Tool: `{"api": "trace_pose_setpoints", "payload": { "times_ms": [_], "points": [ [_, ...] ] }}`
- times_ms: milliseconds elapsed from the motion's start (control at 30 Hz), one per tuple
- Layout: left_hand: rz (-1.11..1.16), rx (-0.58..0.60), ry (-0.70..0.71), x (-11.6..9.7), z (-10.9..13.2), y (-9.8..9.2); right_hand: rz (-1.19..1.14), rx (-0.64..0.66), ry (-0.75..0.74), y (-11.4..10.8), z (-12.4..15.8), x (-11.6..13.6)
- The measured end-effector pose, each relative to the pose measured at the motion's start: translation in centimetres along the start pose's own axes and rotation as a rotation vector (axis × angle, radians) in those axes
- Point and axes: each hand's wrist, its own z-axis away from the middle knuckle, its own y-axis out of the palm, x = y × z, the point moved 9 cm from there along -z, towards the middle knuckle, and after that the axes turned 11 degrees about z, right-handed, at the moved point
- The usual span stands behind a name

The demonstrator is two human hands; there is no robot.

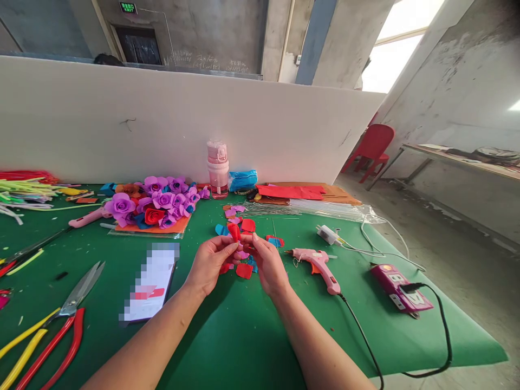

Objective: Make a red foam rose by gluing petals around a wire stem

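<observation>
In the middle of the head view, a small red flower bud [234,232] stands upright between my hands. My left hand [212,261] pinches it near its base with thumb and fingers. Close against it, my right hand [267,261] has its fingers bent together at the bud's right side; what they grip is hidden. Loose red petals [244,271], purple petals [233,213] and blue petals lie under and around my hands. A pink glue gun [319,264] rests to the right, its nozzle pointing at my right hand.
Purple, red and blue flowers [162,200] lie in a pile at back left. Left are a phone [152,281], red-handled scissors [75,319] and yellow-handled ones. A pink bottle [218,170] stands by the white partition [162,119]. A power strip [400,287] with cords is at right.
</observation>
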Motion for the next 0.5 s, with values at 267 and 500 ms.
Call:
{"api": "trace_pose_setpoints", "payload": {
  "times_ms": [267,500],
  "points": [
    [-0.021,0.009,-0.003,0.23,-0.02,-0.02,0.063,-0.018,-0.022,0.09,0.17,0.41],
    [-0.111,-0.012,0.008,0.83,-0.08,-0.29,0.161,-0.143,-0.024,-0.58,0.29,0.54]
  ]
}}
